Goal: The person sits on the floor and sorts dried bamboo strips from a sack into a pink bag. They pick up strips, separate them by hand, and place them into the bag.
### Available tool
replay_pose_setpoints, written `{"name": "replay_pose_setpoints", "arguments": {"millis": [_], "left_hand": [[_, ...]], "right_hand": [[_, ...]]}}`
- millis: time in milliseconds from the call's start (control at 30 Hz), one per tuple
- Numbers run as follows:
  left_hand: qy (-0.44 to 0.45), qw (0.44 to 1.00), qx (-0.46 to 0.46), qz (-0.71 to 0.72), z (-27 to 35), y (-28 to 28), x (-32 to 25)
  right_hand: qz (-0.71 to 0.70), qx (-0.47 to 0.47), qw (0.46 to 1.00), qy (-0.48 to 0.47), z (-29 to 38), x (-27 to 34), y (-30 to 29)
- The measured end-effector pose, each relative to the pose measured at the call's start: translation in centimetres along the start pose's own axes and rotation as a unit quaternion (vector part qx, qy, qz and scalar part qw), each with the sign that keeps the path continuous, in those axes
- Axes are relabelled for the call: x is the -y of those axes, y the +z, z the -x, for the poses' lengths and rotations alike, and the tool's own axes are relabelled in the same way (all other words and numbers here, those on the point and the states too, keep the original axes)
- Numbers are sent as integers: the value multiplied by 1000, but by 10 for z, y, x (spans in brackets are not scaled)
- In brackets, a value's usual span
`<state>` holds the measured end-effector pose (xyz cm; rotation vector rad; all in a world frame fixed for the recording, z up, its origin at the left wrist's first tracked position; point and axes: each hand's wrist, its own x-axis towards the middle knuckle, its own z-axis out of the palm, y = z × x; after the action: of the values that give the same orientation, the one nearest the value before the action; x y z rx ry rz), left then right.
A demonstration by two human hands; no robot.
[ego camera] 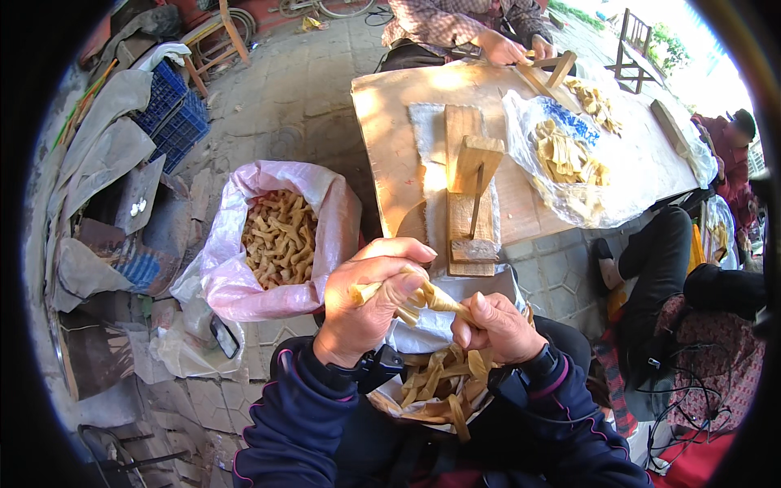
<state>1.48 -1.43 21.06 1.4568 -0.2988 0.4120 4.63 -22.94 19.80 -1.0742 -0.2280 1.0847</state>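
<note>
A pliable yellowish strip (438,300), twisted and folded, is stretched between my two hands. My left hand (375,293) pinches its folded part between thumb and curled fingers. The strip's other end is in the fingers of my right hand (497,326). Below my hands, on my lap, an open bag (390,399) holds loose tan strips (436,381). To the left stands a pink woven sack (274,177), its rim rolled down, filled with knotted tan pieces (280,238). Just beyond my hands is a wooden block device (467,177) with a metal rod, resting on a cloth at the table's edge.
The wooden table (390,140) carries a plastic bag (518,122) of folded strips. Across it, a person's hands (506,49) work at another wooden device (555,73). Blue crates (168,113) stand at left; a phone (224,335) lies on plastic. Cables (689,390) hang at right.
</note>
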Motion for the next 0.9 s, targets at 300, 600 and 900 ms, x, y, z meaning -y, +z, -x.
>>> {"name": "replay_pose_setpoints", "arguments": {"millis": [300,600,900], "left_hand": [[-333,926,52,167,1,4,4],[-249,965,-3,84,0,22,16],[-108,982,-60,-146,-34,42,60]], "right_hand": [[-76,-73,994,13,-8,1,5],[63,-257,958,-106,0,18,-3],[481,-503,670,-259,-46,24,-41]]}}
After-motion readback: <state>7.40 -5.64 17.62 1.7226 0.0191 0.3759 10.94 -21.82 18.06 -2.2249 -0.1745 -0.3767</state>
